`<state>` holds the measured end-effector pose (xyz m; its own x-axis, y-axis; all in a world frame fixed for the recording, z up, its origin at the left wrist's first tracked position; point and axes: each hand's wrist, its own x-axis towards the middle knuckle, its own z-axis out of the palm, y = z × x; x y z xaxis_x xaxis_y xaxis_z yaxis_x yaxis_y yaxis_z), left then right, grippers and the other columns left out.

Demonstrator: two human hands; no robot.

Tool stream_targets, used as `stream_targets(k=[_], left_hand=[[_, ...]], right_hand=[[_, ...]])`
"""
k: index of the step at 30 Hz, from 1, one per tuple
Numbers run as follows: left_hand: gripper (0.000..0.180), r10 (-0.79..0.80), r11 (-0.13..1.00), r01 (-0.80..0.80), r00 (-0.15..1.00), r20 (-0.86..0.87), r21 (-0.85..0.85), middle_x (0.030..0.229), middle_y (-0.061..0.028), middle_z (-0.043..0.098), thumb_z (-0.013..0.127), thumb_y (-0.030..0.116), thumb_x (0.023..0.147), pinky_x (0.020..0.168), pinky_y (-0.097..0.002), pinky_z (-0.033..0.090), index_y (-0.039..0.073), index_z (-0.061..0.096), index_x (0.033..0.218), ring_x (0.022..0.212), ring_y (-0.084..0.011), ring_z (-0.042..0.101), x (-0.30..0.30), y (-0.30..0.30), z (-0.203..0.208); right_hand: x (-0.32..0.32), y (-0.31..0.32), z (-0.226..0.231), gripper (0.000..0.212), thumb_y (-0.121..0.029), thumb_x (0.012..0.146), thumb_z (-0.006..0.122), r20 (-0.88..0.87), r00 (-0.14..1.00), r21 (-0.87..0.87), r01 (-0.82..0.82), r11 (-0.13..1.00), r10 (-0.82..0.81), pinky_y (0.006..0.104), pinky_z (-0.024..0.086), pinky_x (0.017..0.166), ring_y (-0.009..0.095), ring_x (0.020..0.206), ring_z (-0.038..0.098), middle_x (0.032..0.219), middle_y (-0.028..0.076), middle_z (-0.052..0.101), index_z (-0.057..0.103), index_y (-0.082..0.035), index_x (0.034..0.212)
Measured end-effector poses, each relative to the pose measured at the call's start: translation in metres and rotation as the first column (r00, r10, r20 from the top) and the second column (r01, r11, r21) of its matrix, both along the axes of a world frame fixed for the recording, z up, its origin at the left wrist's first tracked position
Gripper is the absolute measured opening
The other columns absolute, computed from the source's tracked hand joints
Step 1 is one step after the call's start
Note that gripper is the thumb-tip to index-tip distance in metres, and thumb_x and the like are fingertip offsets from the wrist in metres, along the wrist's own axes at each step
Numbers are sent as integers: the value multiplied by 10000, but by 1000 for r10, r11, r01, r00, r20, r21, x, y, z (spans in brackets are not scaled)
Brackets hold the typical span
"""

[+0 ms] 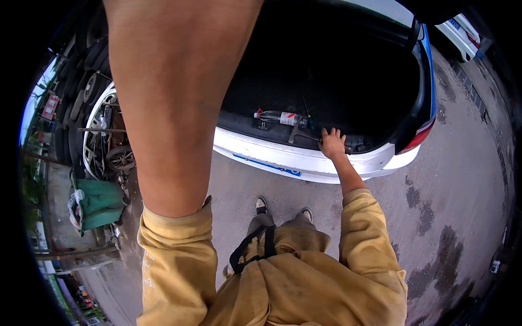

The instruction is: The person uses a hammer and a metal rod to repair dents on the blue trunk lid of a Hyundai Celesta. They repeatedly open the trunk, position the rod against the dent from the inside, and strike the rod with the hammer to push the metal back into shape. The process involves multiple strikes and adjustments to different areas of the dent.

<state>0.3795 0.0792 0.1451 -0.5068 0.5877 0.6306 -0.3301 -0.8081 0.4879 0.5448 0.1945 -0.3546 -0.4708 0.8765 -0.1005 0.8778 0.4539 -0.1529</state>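
My right hand (333, 144) reaches to the near edge of an open car trunk (326, 65). It lies over the handle of a hammer (295, 133), fingers apart and pointing into the trunk. The hammer's head sticks out to the left of the hand, and the dark end of its handle shows to the right. Left of the hammer a clear plastic bottle (280, 117) with a red cap lies on its side. A thin screwdriver-like tool (309, 119) is just beyond the hammer. My left forearm (168, 108) is raised across the view; its hand is out of the picture.
The white rear bumper (261, 154) crosses in front of my feet, with a red tail light (420, 137) at right. On the left are a green bin (100, 204), a stripped car part (103, 133) and stacked tyres (76, 103). Stained pavement (451, 179) lies to the right.
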Motion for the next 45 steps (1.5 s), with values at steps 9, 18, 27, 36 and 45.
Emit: stream_targets(k=[9, 18, 27, 36, 45], left_hand=[[363, -249, 966, 251, 968, 33, -58, 893, -79, 550, 614, 316, 1008, 658, -337, 575, 41, 384, 1062, 741, -211, 687, 32, -19, -20], [639, -20, 999, 29, 979, 201, -44, 1148, -123, 549, 448, 614, 1008, 865, -377, 514, 49, 400, 1304, 1016, -209, 590, -196, -71, -124], [428, 232, 961, -133, 868, 438, -244, 1181, -76, 563, 572, 380, 1035, 1005, -310, 402, 8, 510, 1237, 1103, -134, 512, -149, -68, -150], [495, 396, 911, -223, 710, 582, -348, 1142, -103, 607, 651, 433, 978, 960, -311, 471, -6, 545, 1181, 1065, -155, 570, -249, -55, -145], [632, 620, 770, -340, 597, 509, -540, 1233, -187, 561, 700, 447, 939, 992, -320, 461, -44, 471, 1264, 1126, -208, 565, -250, -46, -146]], right_hand=[[13, -124, 361, 729, -582, 1032, 402, -978, -192, 120, -170, 978, 86, 333, 554, 745, 254, 913, 661, 1107, 222, 629, 511, 93, 1285], [-80, -263, 362, 530, -334, 936, 717, -900, 311, -366, -164, 916, -304, 227, 370, 411, 124, 491, 529, 776, 110, 624, 551, 90, 1208], [-60, -245, 311, 320, -85, 797, 804, -585, 811, 121, 114, 986, -22, 312, 494, 643, 186, 671, 621, 805, 148, 687, 672, 40, 1060], [-100, -245, 337, 215, -72, 858, 723, -497, 868, 144, 57, 988, 22, 335, 495, 565, 271, 581, 632, 768, 166, 664, 635, 34, 1023], [-120, -236, 311, 192, -187, 844, 762, -261, 965, 571, 147, 807, 9, 447, 445, 447, 332, 454, 548, 578, 134, 595, 680, -61, 725]])
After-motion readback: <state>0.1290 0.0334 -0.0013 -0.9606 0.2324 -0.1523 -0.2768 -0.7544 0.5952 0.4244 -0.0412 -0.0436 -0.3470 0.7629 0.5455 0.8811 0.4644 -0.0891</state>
